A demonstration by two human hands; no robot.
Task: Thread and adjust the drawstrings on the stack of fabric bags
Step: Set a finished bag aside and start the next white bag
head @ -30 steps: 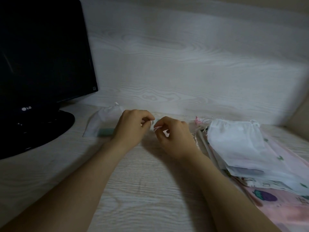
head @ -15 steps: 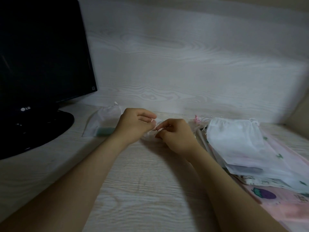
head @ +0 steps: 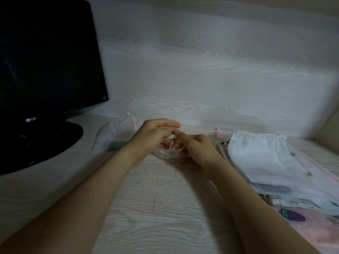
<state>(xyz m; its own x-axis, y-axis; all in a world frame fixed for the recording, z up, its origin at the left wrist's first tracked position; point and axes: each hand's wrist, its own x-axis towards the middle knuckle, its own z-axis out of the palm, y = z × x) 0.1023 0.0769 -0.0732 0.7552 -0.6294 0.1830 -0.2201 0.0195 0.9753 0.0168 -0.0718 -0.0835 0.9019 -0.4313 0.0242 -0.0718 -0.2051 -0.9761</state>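
Worked bag: a small, sheer white fabric pouch (head: 166,154) is crumpled on the desk between the hands, near the middle of the view.
Drawstring: a thin pale cord (head: 172,143) is seen rising from the pouch.
Left hand (head: 154,136): fingers are curled at the cord; the grasp cannot be told.
Right hand (head: 199,149): fingertips are pinched on the cord.
Stack: white and pink printed fabric bags (head: 260,158) are piled well to the right.
Separate bag: a white pouch with a green strip (head: 117,133) is laid at left.
Surface: a pale wood-grain desk (head: 156,208) is backed by a matching panel (head: 201,70).
Room: a black monitor (head: 45,61) is stood at left; lighting is dim.
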